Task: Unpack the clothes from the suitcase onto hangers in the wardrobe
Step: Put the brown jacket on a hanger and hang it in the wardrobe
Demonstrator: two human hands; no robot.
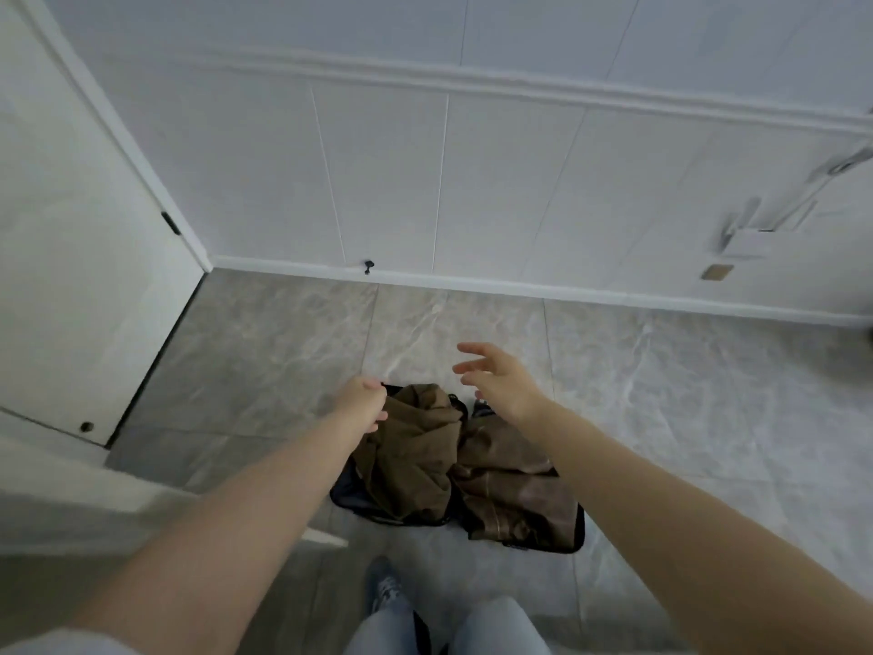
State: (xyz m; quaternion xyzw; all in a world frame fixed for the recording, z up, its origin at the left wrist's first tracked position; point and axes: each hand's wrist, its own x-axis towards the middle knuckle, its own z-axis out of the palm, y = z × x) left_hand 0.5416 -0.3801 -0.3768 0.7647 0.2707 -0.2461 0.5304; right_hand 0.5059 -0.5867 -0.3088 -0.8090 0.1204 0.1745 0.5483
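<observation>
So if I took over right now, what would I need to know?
Left hand: fingers curled at the far left edge of the brown clothes; whether it grips the cloth is hard to tell.
Right hand: open, fingers spread, above the floor just past the suitcase.
The suitcase lies open on the tiled floor, both halves full of brown clothes.
Done: suitcase opened.
Left: lift out each garment, hang it. No hangers are in view.

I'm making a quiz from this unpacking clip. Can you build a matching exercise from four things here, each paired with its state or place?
Things:
1. left hand
2. right hand
3. brown clothes
4. shoe

States:
A. fingers spread, holding nothing
B. heaped in the open suitcase
C. at the bottom edge, on the floor tiles
D. curled, at the garment's far edge

Pairs: 1-D, 2-A, 3-B, 4-C
</observation>
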